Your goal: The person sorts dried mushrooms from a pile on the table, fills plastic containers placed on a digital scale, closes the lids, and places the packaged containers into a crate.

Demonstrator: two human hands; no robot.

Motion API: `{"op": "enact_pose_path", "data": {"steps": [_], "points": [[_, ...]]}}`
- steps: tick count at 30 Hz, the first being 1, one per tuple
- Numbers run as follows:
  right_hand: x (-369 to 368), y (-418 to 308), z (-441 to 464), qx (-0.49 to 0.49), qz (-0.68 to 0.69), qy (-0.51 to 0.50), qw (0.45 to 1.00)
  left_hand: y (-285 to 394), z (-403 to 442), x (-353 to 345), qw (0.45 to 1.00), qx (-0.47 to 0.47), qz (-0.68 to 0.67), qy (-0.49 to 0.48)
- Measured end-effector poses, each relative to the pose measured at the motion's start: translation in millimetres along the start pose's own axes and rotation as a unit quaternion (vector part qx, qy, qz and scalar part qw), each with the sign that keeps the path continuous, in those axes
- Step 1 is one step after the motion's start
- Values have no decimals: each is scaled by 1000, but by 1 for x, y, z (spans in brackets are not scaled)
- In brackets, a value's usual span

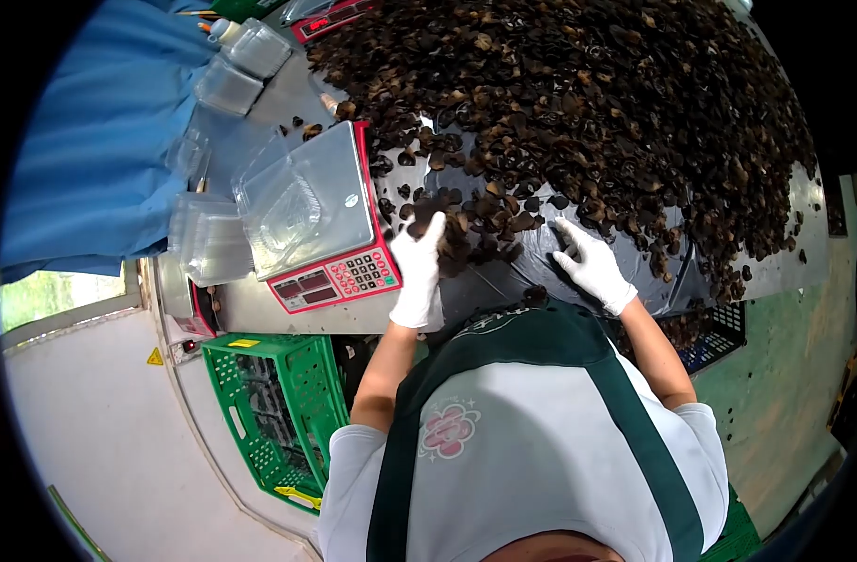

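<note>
My left hand (417, 272), in a white glove, is beside the red-edged scale. Its thumb and fingers close around dark wood ear mushrooms (428, 214), partly hidden behind the glove. My right hand (592, 270), also gloved in white, hovers over or rests on the dark plastic sheet (531, 267); I cannot tell which. Its thumb and fingers are apart, with nothing between them. Between my hands lies a loose group of wood ear mushrooms (492, 214). On the scale (339, 201) rests a clear plastic box (283, 211).
A large heap of wood ear mushrooms (588, 103) covers the far and right side of the metal table (325, 320). Clear box stacks (213, 239) stand left of the scale. Green crates (274, 412) sit below the table's left edge. A blue curtain (101, 140) hangs at left.
</note>
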State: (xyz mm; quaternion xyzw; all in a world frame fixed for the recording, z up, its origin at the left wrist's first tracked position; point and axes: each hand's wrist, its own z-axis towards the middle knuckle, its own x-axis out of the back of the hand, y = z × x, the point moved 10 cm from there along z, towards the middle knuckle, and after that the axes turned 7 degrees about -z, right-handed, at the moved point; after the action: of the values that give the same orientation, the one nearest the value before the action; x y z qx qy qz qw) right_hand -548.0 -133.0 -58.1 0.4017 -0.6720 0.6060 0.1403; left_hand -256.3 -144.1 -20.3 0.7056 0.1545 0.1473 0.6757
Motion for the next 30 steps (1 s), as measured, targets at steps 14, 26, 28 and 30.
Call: {"op": "enact_pose_path", "data": {"steps": [14,26,28,30], "points": [[-29,-92,66,235,-224,150,934,133,118,194,969,-175,89,152],[-4,-17,0,119,-217,91,965,142,112,145,768,-292,569,16],[4,-21,-5,133,-231,106,958,152,94,117,840,-321,438,15],[16,-21,-3,112,-146,130,974,138,72,66,905,-274,324,-36]]}}
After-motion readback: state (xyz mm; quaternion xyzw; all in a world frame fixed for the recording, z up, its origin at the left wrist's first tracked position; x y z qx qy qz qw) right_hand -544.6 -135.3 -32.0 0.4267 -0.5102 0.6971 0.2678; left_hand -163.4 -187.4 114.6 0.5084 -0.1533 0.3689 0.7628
